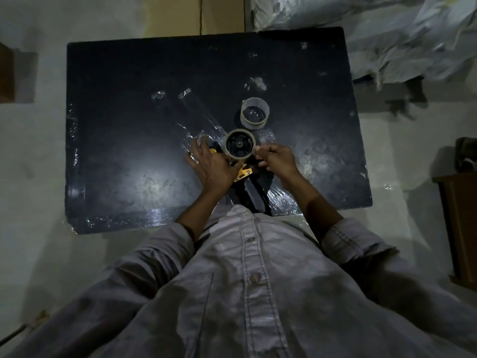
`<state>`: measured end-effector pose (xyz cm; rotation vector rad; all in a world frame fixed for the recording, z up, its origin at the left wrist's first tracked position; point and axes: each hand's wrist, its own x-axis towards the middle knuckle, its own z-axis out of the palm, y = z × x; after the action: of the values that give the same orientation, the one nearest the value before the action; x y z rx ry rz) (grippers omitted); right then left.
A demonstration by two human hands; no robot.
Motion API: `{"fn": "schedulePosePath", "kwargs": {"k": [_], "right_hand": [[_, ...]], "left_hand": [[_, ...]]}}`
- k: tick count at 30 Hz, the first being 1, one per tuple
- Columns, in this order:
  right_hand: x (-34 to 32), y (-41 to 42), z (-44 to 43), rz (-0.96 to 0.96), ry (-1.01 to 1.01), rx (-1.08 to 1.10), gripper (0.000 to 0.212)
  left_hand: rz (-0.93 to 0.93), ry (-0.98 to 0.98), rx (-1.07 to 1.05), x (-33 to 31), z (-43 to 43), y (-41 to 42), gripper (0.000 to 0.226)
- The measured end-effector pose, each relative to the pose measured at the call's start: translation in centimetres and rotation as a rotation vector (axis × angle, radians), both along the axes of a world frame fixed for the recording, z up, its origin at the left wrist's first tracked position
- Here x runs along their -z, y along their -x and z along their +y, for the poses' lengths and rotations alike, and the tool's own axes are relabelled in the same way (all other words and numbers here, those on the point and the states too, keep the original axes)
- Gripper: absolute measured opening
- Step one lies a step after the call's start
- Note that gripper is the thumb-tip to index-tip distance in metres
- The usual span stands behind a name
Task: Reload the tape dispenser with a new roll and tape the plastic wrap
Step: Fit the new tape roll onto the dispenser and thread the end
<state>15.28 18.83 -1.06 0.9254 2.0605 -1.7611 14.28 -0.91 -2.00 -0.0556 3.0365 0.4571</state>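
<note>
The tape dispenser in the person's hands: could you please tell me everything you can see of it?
The tape dispenser is held over the near middle of the dark board, between both hands. Its black hub, seen end-on, carries a tape roll with a pale, thin-looking rim. Below the hub a yellow plate with small screws shows, and a dark handle points toward the person. The left hand grips the frame from the left; the right hand pinches at the roll's right edge. Dim light hides finer detail.
</note>
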Motion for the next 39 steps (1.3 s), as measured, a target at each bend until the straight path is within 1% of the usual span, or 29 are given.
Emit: {"fn": "schedulePosePath", "kwargs": {"k": [2,4,6,10,13,18,19,22,23,25,27,28,30,33,36,37,39], "right_hand": [[0.3,-0.4,0.0,-0.014,-0.011,-0.013,0.004],[0.5,-0.6,0.0,-0.019,-0.016,-0.02,0.011],[0.4,-0.8,0.0,-0.013,-0.008,-0.009,0.016],[0.6,-0.9,-0.1,-0.009,-0.018,-0.02,0.015],[0.6,-0.8,-0.4,0.003,-0.027,-0.041,0.018],[0.6,-1.7,-1.0,-0.017,-0.013,-0.116,0.02],[0.7,-2.2,-1.2,-0.035,-0.015,-0.143,0.025],[0.7,-3.8,-2.0,-0.069,-0.043,-0.241,0.053],[0.8,-4.3,-2.1,-0.068,-0.053,-0.284,0.059],[0.6,-4.9,-2.2,-0.032,-0.096,-0.399,0.064],[0.0,-5.1,-2.2,-0.036,-0.172,-0.505,0.069],[-0.2,-5.1,-2.2,-0.052,-0.212,-0.541,0.068],[-0.4,-5.1,-2.4,-0.081,-0.269,-0.583,0.053],[-0.2,-5.2,-2.8,-0.14,-0.325,-0.558,0.04],[-0.1,-5.3,-3.0,-0.178,-0.343,-0.515,0.076],[0.0,-5.3,-3.1,-0.181,-0.347,-0.499,0.079],[0.1,-5.4,-3.1,-0.173,-0.344,-0.474,0.077]], "left_hand": [[-0.023,0.018,-0.021,-0.2,0.3,0.1,0.056],[-0.009,0.027,-0.022,-0.1,0.3,0.2,0.057],[0.009,0.015,-0.021,0.1,0.2,0.2,0.052],[0.032,-0.003,-0.016,0.4,-0.1,0.2,0.04],[0.051,-0.026,-0.005,0.8,-0.6,0.4,0.031],[0.047,-0.035,0.013,1.7,-1.5,1.0,0.024],[0.05,-0.038,0.013,1.8,-1.6,1.0,0.025],[0.059,-0.034,0.001,2.0,-1.8,1.1,0.024],[0.058,-0.037,0.003,2.0,-1.9,1.1,0.024],[0.055,-0.052,0.016,2.2,-2.2,0.9,0.022],[0.063,-0.084,0.025,2.3,-2.4,0.6,0.026],[0.075,-0.095,0.028,2.3,-2.5,0.5,0.03],[0.101,-0.097,0.031,2.0,-2.6,0.3,0.038],[0.119,-0.099,0.056,1.8,-3.0,0.1,0.038],[0.125,-0.094,0.061,1.8,-3.5,0.0,0.032],[0.121,-0.087,0.063,1.8,-3.5,-0.1,0.032],[0.113,-0.068,0.072,1.7,-3.5,-0.2,0.034]]}}
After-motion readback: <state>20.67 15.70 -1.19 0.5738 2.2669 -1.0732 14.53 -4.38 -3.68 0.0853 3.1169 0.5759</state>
